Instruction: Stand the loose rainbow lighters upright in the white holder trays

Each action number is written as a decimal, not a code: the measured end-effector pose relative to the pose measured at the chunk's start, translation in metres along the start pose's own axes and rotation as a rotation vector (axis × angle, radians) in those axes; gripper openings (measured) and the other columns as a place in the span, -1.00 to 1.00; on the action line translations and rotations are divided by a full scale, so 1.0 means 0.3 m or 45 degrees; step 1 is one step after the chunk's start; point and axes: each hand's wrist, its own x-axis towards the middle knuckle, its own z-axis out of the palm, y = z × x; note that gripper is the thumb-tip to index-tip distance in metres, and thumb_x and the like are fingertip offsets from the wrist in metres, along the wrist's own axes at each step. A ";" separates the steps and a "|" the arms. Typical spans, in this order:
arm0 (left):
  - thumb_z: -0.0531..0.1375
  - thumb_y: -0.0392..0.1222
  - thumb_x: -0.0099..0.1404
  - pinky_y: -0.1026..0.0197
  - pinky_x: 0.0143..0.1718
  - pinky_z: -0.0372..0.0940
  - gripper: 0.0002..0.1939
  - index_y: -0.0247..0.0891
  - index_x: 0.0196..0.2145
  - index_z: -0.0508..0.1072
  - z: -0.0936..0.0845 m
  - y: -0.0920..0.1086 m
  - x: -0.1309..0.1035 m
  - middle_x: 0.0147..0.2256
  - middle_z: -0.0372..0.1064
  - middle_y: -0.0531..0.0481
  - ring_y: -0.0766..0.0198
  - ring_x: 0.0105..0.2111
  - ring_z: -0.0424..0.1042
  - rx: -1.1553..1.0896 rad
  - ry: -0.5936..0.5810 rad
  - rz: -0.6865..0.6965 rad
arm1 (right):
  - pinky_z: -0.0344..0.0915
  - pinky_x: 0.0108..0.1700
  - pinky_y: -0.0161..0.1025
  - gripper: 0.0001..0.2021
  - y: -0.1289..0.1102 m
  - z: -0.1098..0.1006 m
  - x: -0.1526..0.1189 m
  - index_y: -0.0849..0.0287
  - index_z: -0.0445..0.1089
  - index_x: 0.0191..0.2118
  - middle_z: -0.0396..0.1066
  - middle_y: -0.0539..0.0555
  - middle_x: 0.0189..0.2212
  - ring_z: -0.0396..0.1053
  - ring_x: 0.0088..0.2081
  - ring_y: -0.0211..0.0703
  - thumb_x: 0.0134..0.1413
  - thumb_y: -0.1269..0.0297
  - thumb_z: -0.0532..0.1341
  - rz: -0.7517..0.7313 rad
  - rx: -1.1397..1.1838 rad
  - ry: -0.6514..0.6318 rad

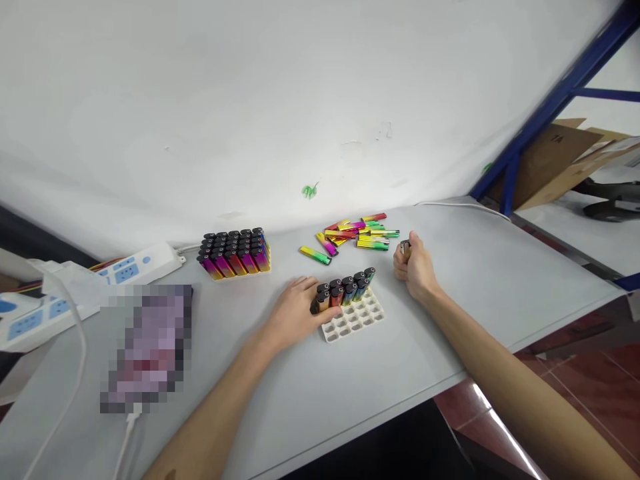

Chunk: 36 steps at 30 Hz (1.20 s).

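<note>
My right hand [417, 270] is closed in a fist around a lighter [405, 247], whose top end pokes out by the thumb; the rest of it is hidden. My left hand [295, 313] grips the left end of a white tray [357, 319], with its thumb across the front of the nearest lighters and its other fingers behind. Upright lighters with black tops [349, 285] fill the tray's back rows, while the front holes stand bare. Beyond the tray, a loose pile of shiny multicoloured lighters [350, 233] lies near the wall.
A full block of upright black-topped lighters [235, 257] stands left of the pile. Power strips [125, 267] and a blurred device [153, 347] with a white cable [129, 427] lie at the left. A blue metal frame [530, 113] and cardboard [555, 157] are at the right.
</note>
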 end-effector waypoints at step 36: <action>0.19 0.17 0.28 0.05 -0.12 0.29 -0.64 -0.20 -0.39 0.45 0.006 -0.008 -0.001 -0.25 0.44 -0.06 0.06 -0.17 0.40 0.008 0.006 0.004 | 0.15 -0.45 -0.31 -0.66 -0.019 -0.035 -0.029 0.14 0.37 -0.42 0.27 -0.08 -0.55 0.17 -0.52 -0.31 -0.03 -0.02 0.39 -0.104 -0.133 -0.667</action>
